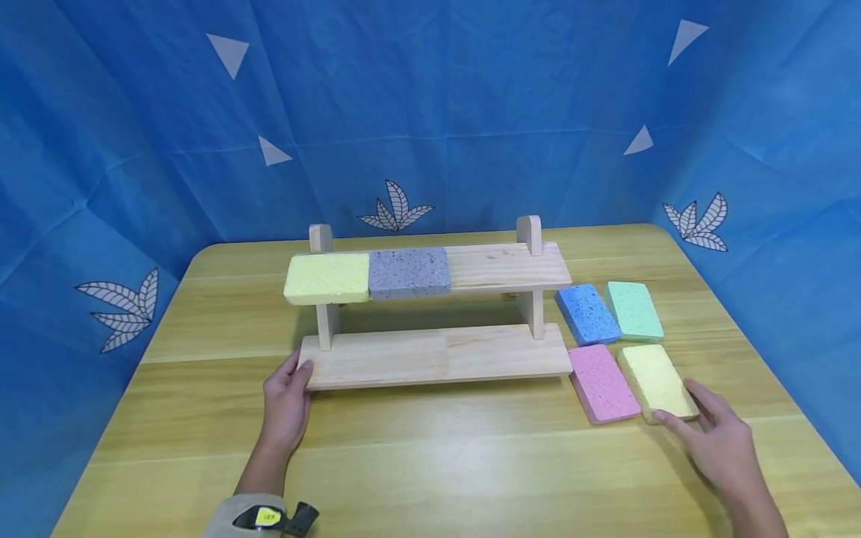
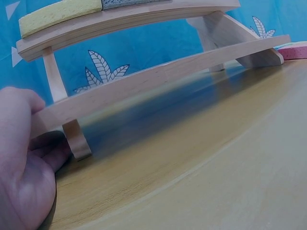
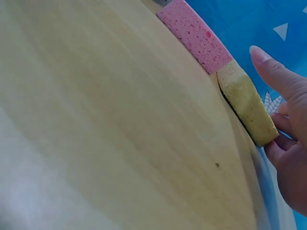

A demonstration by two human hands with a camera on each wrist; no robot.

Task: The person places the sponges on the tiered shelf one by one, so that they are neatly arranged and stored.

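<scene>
My left hand [image 1: 288, 400] grips the left end of the lower board of a two-tier wooden shelf [image 1: 437, 359]. In the left wrist view, its thumb lies over the board and its fingers reach underneath. A yellow sponge [image 1: 327, 278] and a grey sponge [image 1: 410, 272] lie side by side on the upper board. At the right, my right hand [image 1: 716, 437] is at a pale yellow sponge [image 1: 658, 381] lying on the table. Fingertips meet that sponge's right end, while the thumb [image 3: 268, 62] stands raised over it in the right wrist view.
Beside the pale yellow sponge lie a pink sponge [image 1: 605, 383], a blue sponge [image 1: 588, 314] and a green sponge [image 1: 634, 311], near the shelf's right end. A blue patterned curtain [image 1: 444, 90] surrounds the back and sides of the wooden table [image 1: 471, 463].
</scene>
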